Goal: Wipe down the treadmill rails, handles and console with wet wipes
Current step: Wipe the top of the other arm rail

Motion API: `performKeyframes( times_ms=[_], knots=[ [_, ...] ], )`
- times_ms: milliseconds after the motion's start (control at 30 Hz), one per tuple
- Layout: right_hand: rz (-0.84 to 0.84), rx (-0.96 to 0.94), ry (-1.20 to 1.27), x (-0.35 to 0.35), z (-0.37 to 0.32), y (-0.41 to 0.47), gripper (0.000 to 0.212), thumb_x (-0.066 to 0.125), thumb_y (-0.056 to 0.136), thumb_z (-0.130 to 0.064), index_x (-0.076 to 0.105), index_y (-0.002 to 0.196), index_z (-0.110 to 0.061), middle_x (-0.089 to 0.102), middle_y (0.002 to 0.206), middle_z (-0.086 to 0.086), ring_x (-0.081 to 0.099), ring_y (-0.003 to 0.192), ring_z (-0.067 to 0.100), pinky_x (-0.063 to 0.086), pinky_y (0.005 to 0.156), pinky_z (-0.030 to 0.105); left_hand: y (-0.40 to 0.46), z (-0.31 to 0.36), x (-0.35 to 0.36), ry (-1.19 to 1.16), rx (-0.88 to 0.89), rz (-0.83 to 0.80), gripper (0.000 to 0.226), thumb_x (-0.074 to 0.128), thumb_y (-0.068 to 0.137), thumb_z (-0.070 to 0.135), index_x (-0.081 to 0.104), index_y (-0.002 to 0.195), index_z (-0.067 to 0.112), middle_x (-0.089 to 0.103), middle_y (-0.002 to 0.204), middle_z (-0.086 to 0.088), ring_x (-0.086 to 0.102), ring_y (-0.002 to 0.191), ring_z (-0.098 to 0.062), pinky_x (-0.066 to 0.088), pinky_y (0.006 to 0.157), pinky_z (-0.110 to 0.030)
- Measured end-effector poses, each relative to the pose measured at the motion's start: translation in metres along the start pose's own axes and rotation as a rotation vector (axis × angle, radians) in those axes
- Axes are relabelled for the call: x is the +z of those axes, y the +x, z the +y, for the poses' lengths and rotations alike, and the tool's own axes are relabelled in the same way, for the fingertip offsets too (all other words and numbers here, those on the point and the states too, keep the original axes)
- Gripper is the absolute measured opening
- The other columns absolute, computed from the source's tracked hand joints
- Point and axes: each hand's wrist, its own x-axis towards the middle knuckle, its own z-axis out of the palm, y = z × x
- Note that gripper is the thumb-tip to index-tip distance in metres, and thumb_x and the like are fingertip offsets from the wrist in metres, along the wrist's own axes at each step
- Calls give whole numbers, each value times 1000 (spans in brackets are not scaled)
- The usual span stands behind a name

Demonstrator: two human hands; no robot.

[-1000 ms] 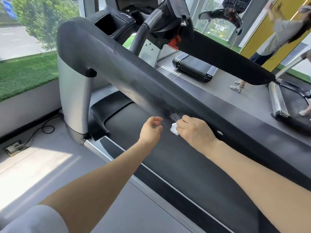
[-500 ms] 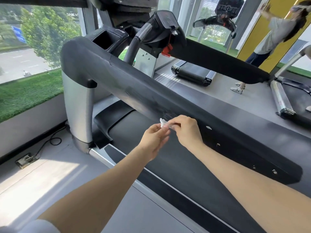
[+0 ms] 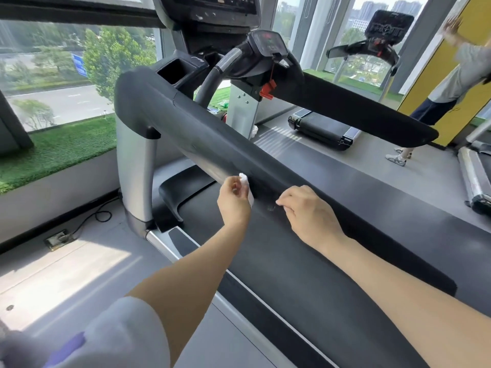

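My left hand (image 3: 235, 201) grips a small white wet wipe (image 3: 246, 185) and holds it against the inner side of the treadmill's black left rail (image 3: 212, 139), about midway along it. My right hand (image 3: 308, 211) hovers just to the right, beside the same rail, its fingers loosely curled with nothing in them. The console (image 3: 210, 9) stands at the top of the view, and below it sit a curved grey handle (image 3: 225, 67) and a smaller display with a red safety clip (image 3: 268, 90). The black right rail (image 3: 358, 110) runs off to the right.
The treadmill belt (image 3: 279, 261) lies under my arms. A silver upright post (image 3: 134, 166) carries the left rail. A cable and floor socket (image 3: 57, 239) lie on the grey floor at left. Other treadmills and a person (image 3: 449, 83) stand at the right, by a yellow wall.
The wipe passed from my right hand to my left hand. My right hand let go and drew back to the right. The view tilted up, bringing the console into sight.
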Motion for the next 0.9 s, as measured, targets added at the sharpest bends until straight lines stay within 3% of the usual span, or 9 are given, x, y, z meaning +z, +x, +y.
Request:
performKeyframes(
  times_ms=[100, 200, 367, 467, 600, 700, 800, 900],
  knots=[
    [20, -86, -57, 3, 8, -9, 27, 71, 69, 12, 74, 89, -6, 66, 89, 0, 61, 82, 25, 53, 47, 34, -35, -9, 15, -33, 43, -58, 11, 58, 94, 20, 61, 84, 16, 58, 89, 5, 54, 70, 7, 37, 63, -5],
    [44, -173, -127, 4, 8, -13, 26, 76, 60, 9, 73, 82, -4, 66, 88, 2, 63, 80, 25, 51, 46, 29, -63, -16, 22, -58, 100, -136, 12, 58, 92, 3, 60, 82, 9, 58, 90, 0, 54, 72, 11, 40, 65, -5],
    [10, -221, -236, 7, 12, -13, 35, 75, 45, 13, 70, 72, -8, 65, 92, 3, 63, 80, 23, 51, 51, 27, -15, -9, 21, -22, 79, 92, 18, 54, 94, 9, 56, 78, 16, 55, 88, -2, 50, 66, 10, 35, 65, -10],
    [23, -231, -264, 9, 12, -11, 30, 73, 50, 10, 69, 72, -9, 64, 90, 3, 61, 79, 23, 51, 54, 28, -21, -14, 24, 10, 94, 93, 14, 51, 96, 12, 57, 84, 16, 51, 91, 6, 51, 71, 7, 34, 66, -6],
    [69, -272, -309, 12, 13, -11, 18, 55, 71, 0, 70, 78, -8, 64, 88, 4, 61, 78, 23, 50, 56, 28, -63, -25, 30, 7, 195, -83, 18, 53, 93, 3, 58, 85, 18, 51, 90, 6, 53, 77, 5, 38, 68, -6],
    [61, -270, -356, 13, 13, -8, 24, 70, 57, 8, 68, 74, -9, 62, 87, 4, 58, 75, 24, 47, 55, 29, -31, -20, 24, 29, 179, 2, 14, 52, 94, 4, 58, 84, 11, 50, 88, 4, 51, 71, 6, 36, 64, -7],
    [53, -263, -383, 15, 9, -5, 26, 70, 53, 8, 67, 71, -10, 62, 87, 4, 57, 72, 23, 46, 54, 29, 5, -17, 16, 58, 73, 123, 16, 46, 98, 12, 55, 85, 15, 49, 90, 6, 48, 65, 2, 34, 64, -15],
    [68, -258, -401, 16, 4, -1, 24, 71, 54, 6, 66, 70, -10, 61, 85, 4, 57, 73, 23, 47, 55, 29, -15, -28, 23, 96, 67, 66, 13, 49, 97, 13, 56, 87, 19, 51, 92, 10, 52, 72, 0, 35, 62, -12]
  ],
)
